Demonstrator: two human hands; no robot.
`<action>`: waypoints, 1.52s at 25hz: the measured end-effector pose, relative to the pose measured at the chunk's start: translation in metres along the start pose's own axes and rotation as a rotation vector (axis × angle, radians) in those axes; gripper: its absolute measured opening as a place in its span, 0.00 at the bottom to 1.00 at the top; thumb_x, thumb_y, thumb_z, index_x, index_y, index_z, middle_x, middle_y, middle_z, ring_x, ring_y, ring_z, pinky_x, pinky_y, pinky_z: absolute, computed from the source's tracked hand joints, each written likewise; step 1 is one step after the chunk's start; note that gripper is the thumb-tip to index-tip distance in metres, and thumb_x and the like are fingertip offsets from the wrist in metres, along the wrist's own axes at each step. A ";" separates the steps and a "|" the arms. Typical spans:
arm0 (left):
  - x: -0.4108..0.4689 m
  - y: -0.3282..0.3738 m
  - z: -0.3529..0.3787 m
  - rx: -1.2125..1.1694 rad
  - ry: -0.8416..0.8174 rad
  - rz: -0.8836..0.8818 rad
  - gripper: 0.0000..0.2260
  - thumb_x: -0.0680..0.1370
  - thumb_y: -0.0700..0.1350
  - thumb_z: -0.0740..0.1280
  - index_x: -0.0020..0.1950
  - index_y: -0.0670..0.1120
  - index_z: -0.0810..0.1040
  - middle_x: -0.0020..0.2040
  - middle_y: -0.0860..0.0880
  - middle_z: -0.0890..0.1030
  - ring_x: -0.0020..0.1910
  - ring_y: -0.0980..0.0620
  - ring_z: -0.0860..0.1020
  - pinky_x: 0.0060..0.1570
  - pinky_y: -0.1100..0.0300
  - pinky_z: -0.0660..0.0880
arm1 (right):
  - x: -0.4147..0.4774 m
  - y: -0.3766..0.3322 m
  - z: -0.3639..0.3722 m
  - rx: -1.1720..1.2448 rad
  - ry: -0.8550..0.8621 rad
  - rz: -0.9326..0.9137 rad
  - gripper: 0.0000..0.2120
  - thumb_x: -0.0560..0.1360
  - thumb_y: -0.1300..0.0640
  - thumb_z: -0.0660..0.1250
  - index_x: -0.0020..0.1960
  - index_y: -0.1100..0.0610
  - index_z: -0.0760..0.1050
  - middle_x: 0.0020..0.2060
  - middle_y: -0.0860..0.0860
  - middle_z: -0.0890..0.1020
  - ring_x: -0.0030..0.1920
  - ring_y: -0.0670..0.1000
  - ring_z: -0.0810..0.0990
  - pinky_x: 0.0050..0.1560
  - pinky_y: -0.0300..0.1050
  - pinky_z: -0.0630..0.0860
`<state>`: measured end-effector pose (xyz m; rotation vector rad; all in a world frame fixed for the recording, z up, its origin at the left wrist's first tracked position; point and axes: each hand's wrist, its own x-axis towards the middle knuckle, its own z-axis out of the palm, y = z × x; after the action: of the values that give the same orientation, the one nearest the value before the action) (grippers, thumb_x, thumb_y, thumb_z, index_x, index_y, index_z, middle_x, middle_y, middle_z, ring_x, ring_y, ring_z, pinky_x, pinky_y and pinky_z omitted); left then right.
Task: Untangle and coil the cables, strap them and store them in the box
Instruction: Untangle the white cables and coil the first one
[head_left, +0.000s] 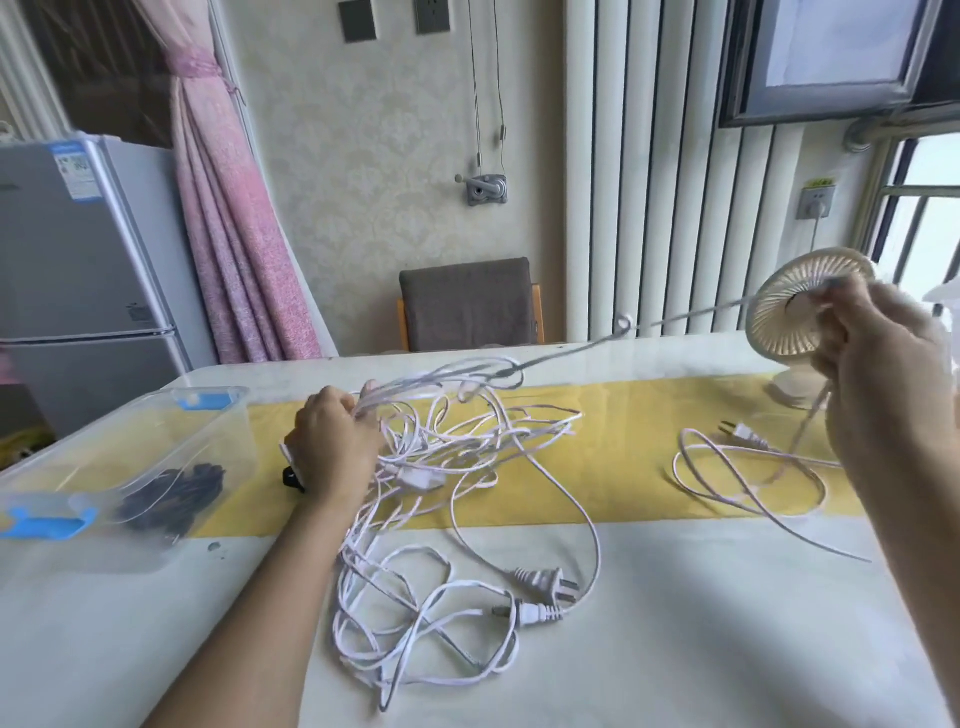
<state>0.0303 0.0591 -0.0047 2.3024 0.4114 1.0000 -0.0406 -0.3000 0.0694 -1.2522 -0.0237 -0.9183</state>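
On the white table, the left hand grips the tangled white cables mid-table; the right hand pinches one strand taut. Draw slowly so its small loop doesn't knot.

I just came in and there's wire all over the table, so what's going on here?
A person is untangling a heap of white cables on the table. The left hand grips a bunch of strands at the heap, while the raised right hand pulls one strand taut out of it. None of the white cables is coiled or strapped yet. The clear box on the left holds only a dark bundle.
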 end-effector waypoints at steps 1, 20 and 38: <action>0.001 -0.002 -0.001 -0.031 -0.001 -0.010 0.11 0.77 0.49 0.67 0.44 0.40 0.76 0.46 0.38 0.80 0.49 0.36 0.77 0.48 0.48 0.70 | 0.006 0.007 -0.005 -0.233 0.025 0.004 0.12 0.76 0.56 0.62 0.35 0.52 0.78 0.25 0.46 0.71 0.25 0.44 0.66 0.25 0.35 0.61; -0.023 0.015 -0.019 -0.201 -0.384 0.324 0.19 0.68 0.27 0.61 0.50 0.47 0.77 0.46 0.53 0.79 0.50 0.51 0.77 0.47 0.69 0.68 | -0.096 0.056 0.056 -0.761 -1.245 0.109 0.04 0.77 0.55 0.64 0.48 0.54 0.77 0.39 0.43 0.80 0.36 0.40 0.78 0.42 0.34 0.72; -0.105 0.082 -0.026 -0.974 -0.931 0.218 0.09 0.66 0.53 0.74 0.37 0.50 0.78 0.34 0.50 0.79 0.36 0.51 0.77 0.45 0.56 0.75 | -0.062 0.031 0.053 -0.145 -0.762 0.240 0.10 0.81 0.64 0.56 0.43 0.59 0.71 0.30 0.49 0.76 0.24 0.46 0.64 0.26 0.39 0.59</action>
<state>-0.0556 -0.0458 0.0015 1.6289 -0.5984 0.0424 -0.0387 -0.2201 0.0344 -1.6389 -0.4054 -0.2004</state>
